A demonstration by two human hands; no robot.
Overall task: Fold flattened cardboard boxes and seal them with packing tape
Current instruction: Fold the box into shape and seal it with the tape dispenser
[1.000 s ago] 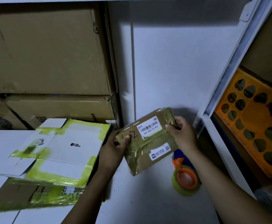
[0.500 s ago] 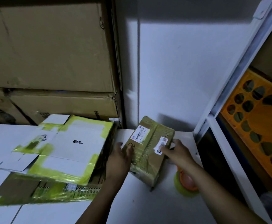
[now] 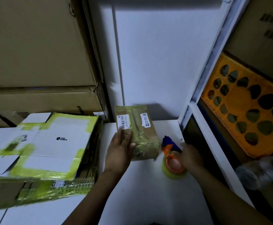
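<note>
Fingers [image 3: 123, 135] of the left hand [image 3: 120, 148] lie straight and close together, pressing flat on top of the small brown box [image 3: 147, 132]. That box sits on the white counter [image 3: 140, 189] near the back wall, with shiny tape on it. The right hand [image 3: 191, 157] is on the tape roll [image 3: 173, 166] just beside the box; I cannot tell if its fingers have closed round it. To do this well, I think: hold the box down so it cannot slide, grab the roll firmly, then pull tape straight along the seam.
</note>
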